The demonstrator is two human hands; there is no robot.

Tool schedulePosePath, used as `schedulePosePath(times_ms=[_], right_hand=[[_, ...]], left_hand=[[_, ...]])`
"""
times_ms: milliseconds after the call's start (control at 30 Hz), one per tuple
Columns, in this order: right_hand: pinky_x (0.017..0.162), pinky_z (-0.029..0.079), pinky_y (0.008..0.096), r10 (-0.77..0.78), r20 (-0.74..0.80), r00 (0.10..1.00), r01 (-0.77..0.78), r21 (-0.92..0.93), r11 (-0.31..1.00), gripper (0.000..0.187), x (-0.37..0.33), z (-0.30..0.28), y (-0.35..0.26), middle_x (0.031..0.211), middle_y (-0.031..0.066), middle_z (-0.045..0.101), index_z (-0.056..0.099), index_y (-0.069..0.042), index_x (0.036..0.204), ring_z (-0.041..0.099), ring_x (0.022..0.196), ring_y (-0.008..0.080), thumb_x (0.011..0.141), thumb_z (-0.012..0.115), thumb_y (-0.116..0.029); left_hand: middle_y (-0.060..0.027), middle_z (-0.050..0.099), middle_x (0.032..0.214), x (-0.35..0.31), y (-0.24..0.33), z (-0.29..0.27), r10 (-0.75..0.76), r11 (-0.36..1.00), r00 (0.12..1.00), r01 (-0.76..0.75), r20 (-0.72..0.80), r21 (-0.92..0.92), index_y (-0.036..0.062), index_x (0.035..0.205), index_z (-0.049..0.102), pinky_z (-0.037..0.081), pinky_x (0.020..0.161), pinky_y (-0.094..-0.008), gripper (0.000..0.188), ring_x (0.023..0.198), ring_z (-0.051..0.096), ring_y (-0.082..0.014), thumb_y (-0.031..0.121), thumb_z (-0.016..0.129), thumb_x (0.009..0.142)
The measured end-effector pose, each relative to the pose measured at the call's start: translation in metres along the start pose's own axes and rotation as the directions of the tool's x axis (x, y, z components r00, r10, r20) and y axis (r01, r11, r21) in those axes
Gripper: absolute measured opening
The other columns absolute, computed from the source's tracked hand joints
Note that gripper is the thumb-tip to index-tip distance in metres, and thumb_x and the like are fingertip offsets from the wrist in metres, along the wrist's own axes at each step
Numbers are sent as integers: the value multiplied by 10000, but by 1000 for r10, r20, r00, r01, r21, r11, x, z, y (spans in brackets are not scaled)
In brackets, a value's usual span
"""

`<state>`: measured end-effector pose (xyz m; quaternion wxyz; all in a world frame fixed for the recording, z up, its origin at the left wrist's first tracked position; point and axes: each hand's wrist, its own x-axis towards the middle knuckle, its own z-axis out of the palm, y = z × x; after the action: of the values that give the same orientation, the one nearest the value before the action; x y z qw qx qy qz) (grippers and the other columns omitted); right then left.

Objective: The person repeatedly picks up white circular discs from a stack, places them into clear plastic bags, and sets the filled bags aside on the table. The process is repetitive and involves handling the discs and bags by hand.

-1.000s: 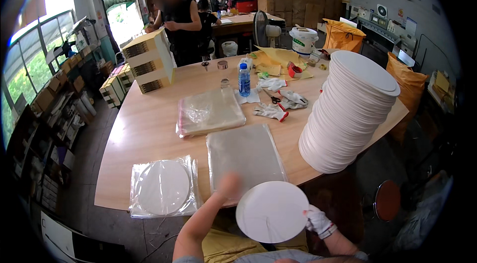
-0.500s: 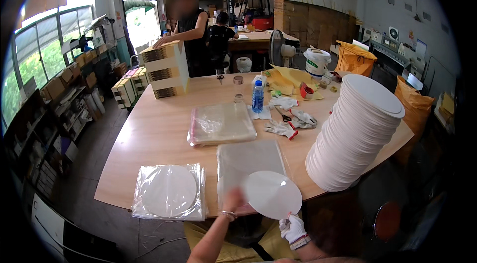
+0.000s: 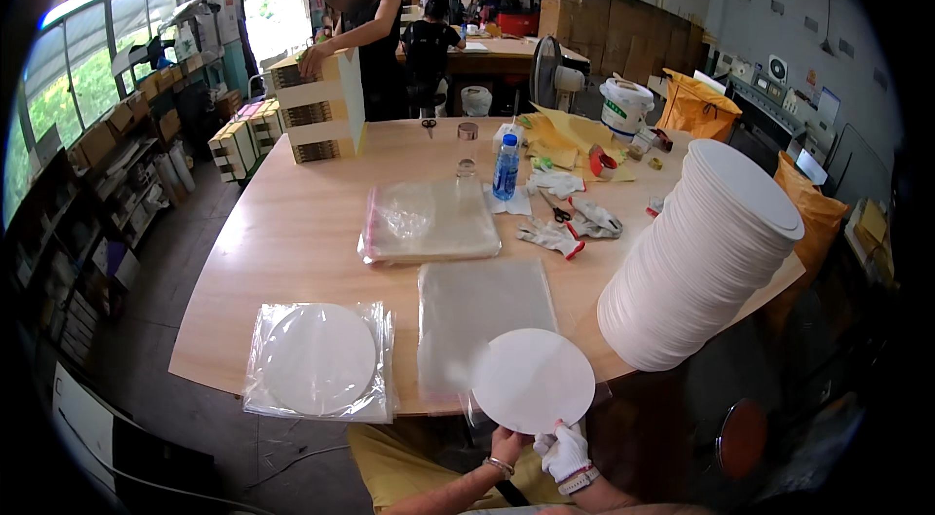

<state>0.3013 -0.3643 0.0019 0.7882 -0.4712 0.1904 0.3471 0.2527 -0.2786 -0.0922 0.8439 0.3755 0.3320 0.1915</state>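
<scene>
A round white disc point(image 3: 534, 381) is tilted up at the table's near edge, over the near right corner of a flat stack of clear plastic bags point(image 3: 482, 306). My right hand point(image 3: 564, 453), in a white glove, pinches the disc's near rim. My bare left hand point(image 3: 507, 444), with a bracelet at the wrist, is closed at the same rim just left of it, its fingertips partly hidden under the disc. Clear film shows beside the disc; whether it wraps the disc I cannot tell. To the left lies a bagged white disc point(image 3: 321, 359). A tall leaning stack of white discs point(image 3: 696, 267) stands on the right.
Beyond the bags lie a thicker pack of clear bags point(image 3: 430, 221), a blue-labelled bottle point(image 3: 504, 167), work gloves point(image 3: 592, 220) and scissors point(image 3: 555, 207). Across the table a person point(image 3: 365, 33) handles a block-shaped stack point(image 3: 321, 111). A red stool point(image 3: 742, 439) stands at lower right.
My left hand has come from above the bag stack down to the disc's near rim, beside my right hand. The disc now tilts up more. The whole view has shifted slightly.
</scene>
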Motion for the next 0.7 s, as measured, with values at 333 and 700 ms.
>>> schedulePosePath(times_ms=[333,700], right_hand=[[822,485,536,48,320,946,-104,159,982,102,71,28,24,986,245,557,469,-13,867,565,957,413,881,412,-96],[861,414,610,128,441,888,-247,226,942,192,48,23,-5,1157,220,477,441,-51,1019,467,1099,428,896,460,-197]], left_hand=[[-86,604,991,19,-34,-45,-22,997,999,25,37,-66,2,1058,534,540,730,-323,205,870,610,-179,130,521,898],[-84,492,1220,-18,20,-53,-21,996,999,24,36,-92,75,1246,376,501,762,-313,513,1021,560,-208,139,643,814]])
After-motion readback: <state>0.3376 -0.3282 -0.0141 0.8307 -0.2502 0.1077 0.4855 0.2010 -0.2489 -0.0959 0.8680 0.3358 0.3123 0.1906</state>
